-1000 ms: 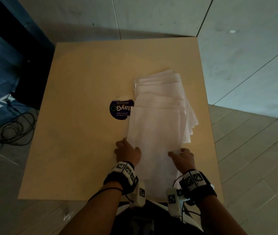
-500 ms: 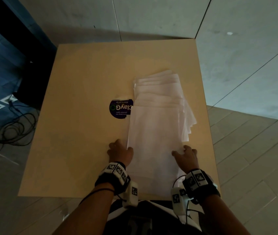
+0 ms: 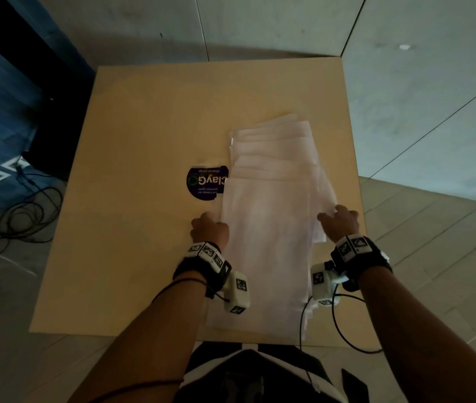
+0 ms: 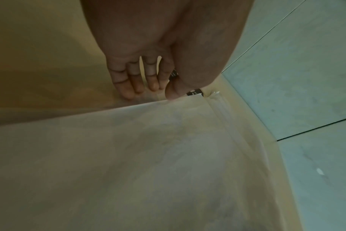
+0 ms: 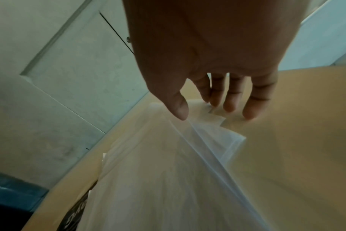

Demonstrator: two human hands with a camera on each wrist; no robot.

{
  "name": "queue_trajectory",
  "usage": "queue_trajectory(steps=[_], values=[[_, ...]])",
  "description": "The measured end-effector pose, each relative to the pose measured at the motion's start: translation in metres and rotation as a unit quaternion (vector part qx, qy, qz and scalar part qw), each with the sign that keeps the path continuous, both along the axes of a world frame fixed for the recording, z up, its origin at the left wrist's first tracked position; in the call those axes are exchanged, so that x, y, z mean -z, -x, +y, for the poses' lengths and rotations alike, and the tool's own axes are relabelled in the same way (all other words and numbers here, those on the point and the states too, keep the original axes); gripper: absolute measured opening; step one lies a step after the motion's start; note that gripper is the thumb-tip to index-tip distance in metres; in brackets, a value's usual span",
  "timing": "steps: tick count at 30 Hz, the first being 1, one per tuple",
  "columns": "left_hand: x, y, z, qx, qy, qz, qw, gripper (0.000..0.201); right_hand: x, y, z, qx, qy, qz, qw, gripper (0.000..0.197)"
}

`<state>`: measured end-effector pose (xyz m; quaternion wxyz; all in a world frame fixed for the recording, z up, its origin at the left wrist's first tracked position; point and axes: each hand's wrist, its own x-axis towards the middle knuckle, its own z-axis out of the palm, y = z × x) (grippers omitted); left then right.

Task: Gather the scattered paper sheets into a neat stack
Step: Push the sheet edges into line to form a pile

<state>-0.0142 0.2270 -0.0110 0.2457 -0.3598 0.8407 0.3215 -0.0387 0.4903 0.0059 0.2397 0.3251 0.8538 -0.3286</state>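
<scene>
Several white paper sheets point(image 3: 271, 199) lie fanned in a long overlapping pile on the right half of the tan table point(image 3: 144, 141); the pile reaches the near edge. My left hand point(image 3: 209, 228) rests at the pile's left edge, fingers point(image 4: 128, 87) straight on the table beside the sheet point(image 4: 148, 156), thumb touching its edge. My right hand point(image 3: 340, 219) is at the pile's right edge, fingertips point(image 5: 230, 106) touching the corners of the lower sheets point(image 5: 213, 129), thumb above the top sheet. Neither hand grips paper.
A round dark sticker point(image 3: 206, 183) is stuck on the table, partly under the pile's left edge. The table's right edge point(image 3: 356, 181) runs close to the sheets. Cables point(image 3: 13, 216) lie on the floor at left, beside a dark cabinet.
Both hands have slid away from me along the pile's sides and spread apart. The right hand moved out to the protruding right corners of the lower sheets.
</scene>
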Motion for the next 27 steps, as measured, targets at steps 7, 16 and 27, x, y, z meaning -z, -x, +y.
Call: queue_trajectory(steps=[7, 16, 27], values=[[0.021, 0.01, -0.009, -0.011, -0.008, -0.013, 1.0, 0.052, -0.001, 0.007, -0.001, -0.007, 0.014, -0.023, 1.0, 0.059], [0.008, 0.013, 0.005, -0.007, -0.036, -0.021, 0.999, 0.048, -0.004, 0.017, -0.002, -0.025, 0.016, -0.029, 0.999, 0.058], [0.012, 0.018, 0.006, -0.002, -0.024, -0.018, 1.0, 0.046, -0.008, 0.018, -0.007, -0.027, 0.009, -0.041, 0.999, 0.061]])
